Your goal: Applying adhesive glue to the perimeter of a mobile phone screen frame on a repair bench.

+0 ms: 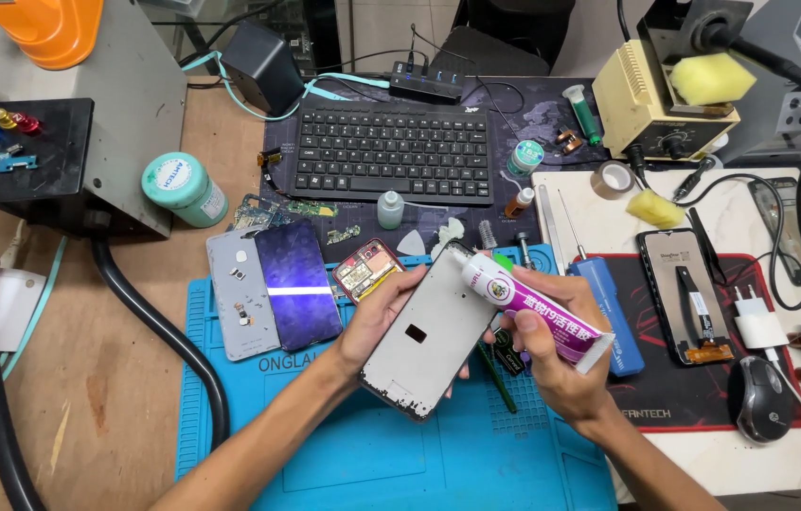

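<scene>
Glue tube meeting phone frame over the blue mat

Left hand (pixel 374 322) gripped the grey rectangular phone frame (pixel 429 326) by its edge above the blue silicone mat (pixel 372 445) on the counter; right hand (pixel 552 355) was wrapped around a white tube with a purple label (pixel 535 312), nozzle touching the frame's top corner.

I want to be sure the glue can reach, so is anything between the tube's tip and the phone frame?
Nothing visible. The right hand holds the glue tube with its tip at the top edge of the phone frame, which the left hand holds above the blue mat. Whether the tip touches is unclear.
</scene>
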